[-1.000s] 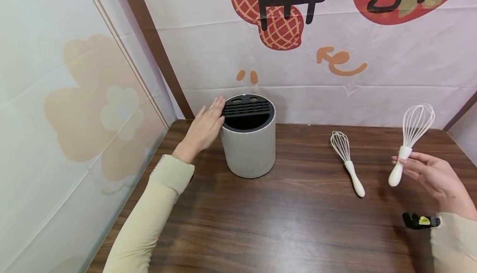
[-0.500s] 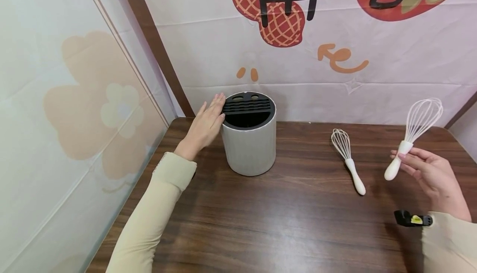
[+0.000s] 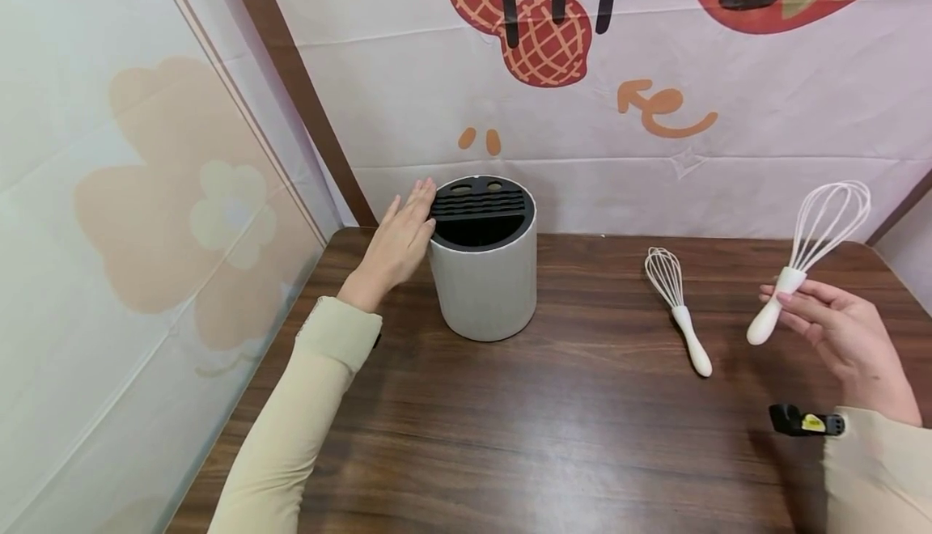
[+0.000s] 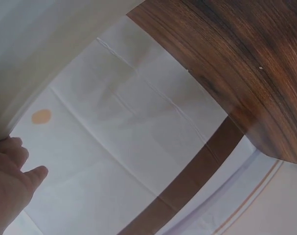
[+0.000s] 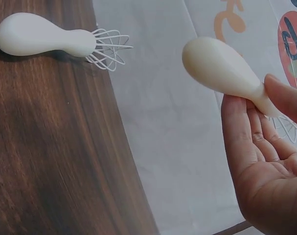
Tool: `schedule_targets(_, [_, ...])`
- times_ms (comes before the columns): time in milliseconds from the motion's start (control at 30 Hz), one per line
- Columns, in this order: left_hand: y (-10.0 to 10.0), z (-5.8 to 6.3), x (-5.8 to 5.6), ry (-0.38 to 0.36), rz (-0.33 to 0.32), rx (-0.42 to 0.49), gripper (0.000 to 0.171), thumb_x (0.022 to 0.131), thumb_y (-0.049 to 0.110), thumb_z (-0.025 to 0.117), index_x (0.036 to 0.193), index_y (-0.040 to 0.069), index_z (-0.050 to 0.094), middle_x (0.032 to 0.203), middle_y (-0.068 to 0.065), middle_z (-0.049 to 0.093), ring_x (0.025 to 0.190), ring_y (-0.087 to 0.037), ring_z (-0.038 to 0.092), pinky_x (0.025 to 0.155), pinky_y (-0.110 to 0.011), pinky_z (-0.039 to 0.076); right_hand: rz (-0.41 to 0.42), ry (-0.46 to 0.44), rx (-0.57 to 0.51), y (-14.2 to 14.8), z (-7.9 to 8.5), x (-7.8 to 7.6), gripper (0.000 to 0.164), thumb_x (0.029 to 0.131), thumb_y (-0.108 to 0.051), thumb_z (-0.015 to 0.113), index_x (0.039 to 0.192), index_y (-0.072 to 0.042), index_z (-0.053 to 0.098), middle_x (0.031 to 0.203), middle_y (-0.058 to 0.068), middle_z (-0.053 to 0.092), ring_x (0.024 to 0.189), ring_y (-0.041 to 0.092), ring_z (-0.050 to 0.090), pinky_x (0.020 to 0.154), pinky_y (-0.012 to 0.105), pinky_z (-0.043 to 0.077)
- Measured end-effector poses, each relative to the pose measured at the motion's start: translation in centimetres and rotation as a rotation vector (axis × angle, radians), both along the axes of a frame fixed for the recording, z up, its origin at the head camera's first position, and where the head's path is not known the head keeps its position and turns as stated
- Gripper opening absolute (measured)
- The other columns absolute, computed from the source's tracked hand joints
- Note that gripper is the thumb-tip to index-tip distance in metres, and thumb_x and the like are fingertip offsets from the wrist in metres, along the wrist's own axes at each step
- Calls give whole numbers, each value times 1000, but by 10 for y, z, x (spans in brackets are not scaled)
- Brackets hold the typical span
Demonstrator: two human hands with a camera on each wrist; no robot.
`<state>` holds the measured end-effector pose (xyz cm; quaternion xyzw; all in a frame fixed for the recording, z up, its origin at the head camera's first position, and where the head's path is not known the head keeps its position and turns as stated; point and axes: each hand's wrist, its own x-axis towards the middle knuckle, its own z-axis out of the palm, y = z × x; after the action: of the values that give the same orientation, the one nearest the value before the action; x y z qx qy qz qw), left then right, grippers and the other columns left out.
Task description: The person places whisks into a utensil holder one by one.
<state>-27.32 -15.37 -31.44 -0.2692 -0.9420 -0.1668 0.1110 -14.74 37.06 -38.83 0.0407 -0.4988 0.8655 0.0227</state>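
A round light-grey utensil holder (image 3: 484, 295) with a black slotted top stands on the table in the head view. Against its left rim rests my left hand (image 3: 399, 244), its fingers straight. At the right, my right hand (image 3: 848, 336) pinches a white whisk (image 3: 768, 319) by the handle, wire loops tilted up and to the right. In the right wrist view, thumb and fingers meet near the narrow end of that handle (image 5: 221, 66). A second, smaller white whisk (image 3: 690, 338) lies on the table between the holder and my right hand.
The dark wooden table (image 3: 553, 437) ends at a printed cloth backdrop (image 3: 408, 73) behind the holder. A pale cloth panel with a flower print (image 3: 175, 210) borders the left side.
The whisk in my right hand has tilted further, its loops swinging right and its handle end moving left. My left hand stays at the holder's rim; the head view shifts slightly.
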Motion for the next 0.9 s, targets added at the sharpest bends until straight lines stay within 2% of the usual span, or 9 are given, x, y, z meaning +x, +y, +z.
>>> schedule_targets(200, [0, 2, 0, -2, 4, 0, 54, 102, 24, 22, 149, -3, 16, 155, -14, 14, 144, -21, 7, 115, -40, 1, 28, 20, 0, -5, 2, -1, 35, 90, 19, 41, 102, 4, 70, 98, 14, 71, 92, 20, 68, 76, 26, 54])
schedule_targets(400, [-1, 0, -1, 3, -9, 18, 53, 102, 22, 23, 148, -4, 17, 155, -15, 16, 143, -22, 9, 114, -44, 4, 49, 41, -43, -8, 0, -2, 34, 90, 21, 40, 102, 6, 69, 99, 15, 70, 92, 22, 68, 76, 28, 54])
schedule_targets(533, [0, -1, -1, 13, -16, 27, 53, 102, 22, 24, 148, -4, 18, 154, -16, 17, 143, -23, 10, 114, -47, 7, 38, 36, -24, -9, 1, -2, 34, 90, 20, 42, 101, 5, 70, 98, 14, 70, 92, 21, 69, 76, 27, 54])
schedule_targets(733, [3, 0, 0, 12, 21, 9, 54, 102, 23, 23, 148, -3, 19, 155, -14, 17, 143, -22, 10, 114, -44, 3, 13, 37, 45, -2, -4, -4, 32, 90, 18, 44, 103, 4, 70, 97, 15, 71, 93, 19, 68, 76, 25, 53])
schedule_targets(900, [9, -1, 2, 34, 55, -2, 54, 101, 24, 22, 148, -3, 20, 154, -13, 19, 143, -21, 11, 115, -41, 1, 22, 40, 28, 6, -13, -10, 31, 90, 18, 45, 105, 5, 69, 99, 15, 70, 93, 21, 68, 76, 27, 54])
